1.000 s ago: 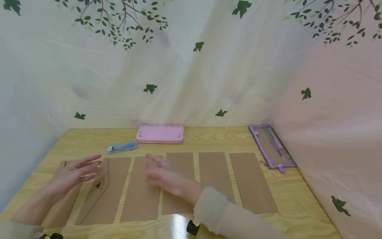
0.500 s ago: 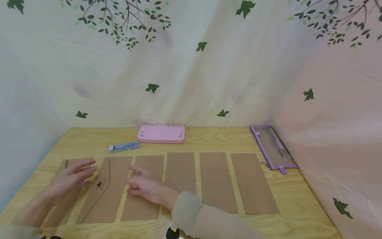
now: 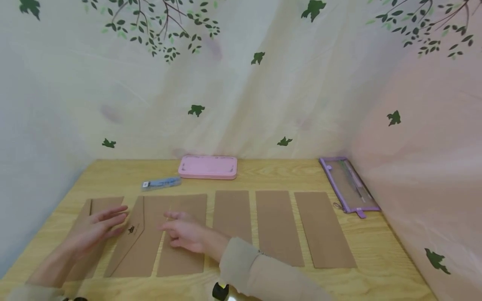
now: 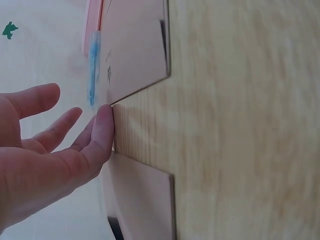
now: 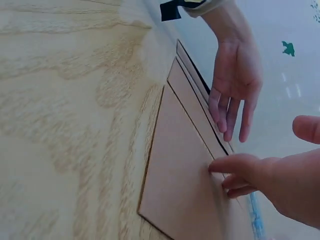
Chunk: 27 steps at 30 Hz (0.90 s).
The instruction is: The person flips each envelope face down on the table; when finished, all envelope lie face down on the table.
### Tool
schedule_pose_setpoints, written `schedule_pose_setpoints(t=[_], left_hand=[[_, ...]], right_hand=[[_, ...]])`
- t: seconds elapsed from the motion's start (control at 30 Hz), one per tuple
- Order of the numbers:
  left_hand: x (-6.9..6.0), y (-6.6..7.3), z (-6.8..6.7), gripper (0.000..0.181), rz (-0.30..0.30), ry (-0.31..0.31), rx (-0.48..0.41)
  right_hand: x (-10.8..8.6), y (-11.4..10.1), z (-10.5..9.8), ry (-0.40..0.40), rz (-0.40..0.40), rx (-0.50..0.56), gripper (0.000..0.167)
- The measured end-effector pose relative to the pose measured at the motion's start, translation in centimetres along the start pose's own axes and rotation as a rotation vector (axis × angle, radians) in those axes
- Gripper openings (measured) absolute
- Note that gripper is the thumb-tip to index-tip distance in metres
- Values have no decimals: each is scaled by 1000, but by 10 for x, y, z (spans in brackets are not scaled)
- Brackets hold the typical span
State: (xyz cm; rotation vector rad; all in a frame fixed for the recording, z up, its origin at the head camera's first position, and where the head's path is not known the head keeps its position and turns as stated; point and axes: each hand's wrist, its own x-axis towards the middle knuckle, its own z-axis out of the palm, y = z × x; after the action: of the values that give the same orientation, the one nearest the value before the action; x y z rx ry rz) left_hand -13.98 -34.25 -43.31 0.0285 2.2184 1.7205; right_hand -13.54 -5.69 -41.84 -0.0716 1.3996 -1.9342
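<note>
left hand (image 3: 94, 232): fingers loosely spread, nothing held, over leftmost brown envelope (image 3: 88, 264). right hand (image 3: 186, 232): fingers relaxed, nothing gripped, over plain third envelope (image 3: 182, 262), fingertips near flapped second envelope (image 3: 129, 253); contact unclear. three more plain envelopes (image 3: 280, 225), same row, flat on bench (image 3: 384, 251). behind: blue packaged pen (image 3: 162, 183), pink pencil case (image 3: 208, 167). far right: purple-trimmed clear pouch (image 3: 348, 188).

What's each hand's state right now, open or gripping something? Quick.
Left hand: open, holding nothing, near the leftmost brown envelope.
Right hand: open, holding nothing, over the third brown envelope from the left.
</note>
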Motion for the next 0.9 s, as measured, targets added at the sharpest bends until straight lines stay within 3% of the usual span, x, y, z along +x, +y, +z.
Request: schedule_pose_setpoints(t=[0.2,0.33,0.57,0.77,0.9], left_hand=[[2,2,0,66,13,-16,31],[1,2,0,66,-4,-11,27],[1,4,-2,68,-43,-9,42],[4,6,1,68,-39,-11,47],[2,0,1,66,-28,2,51]], right_hand=[[-11,0,10,99,-33,-236,66],[-17,-1,19,121,-44,-327,68],[-14,-6,33,-27,-41,-173,73],[3,0,35,18,-24,-6,72],[10,7,34,46,-17,49,74]])
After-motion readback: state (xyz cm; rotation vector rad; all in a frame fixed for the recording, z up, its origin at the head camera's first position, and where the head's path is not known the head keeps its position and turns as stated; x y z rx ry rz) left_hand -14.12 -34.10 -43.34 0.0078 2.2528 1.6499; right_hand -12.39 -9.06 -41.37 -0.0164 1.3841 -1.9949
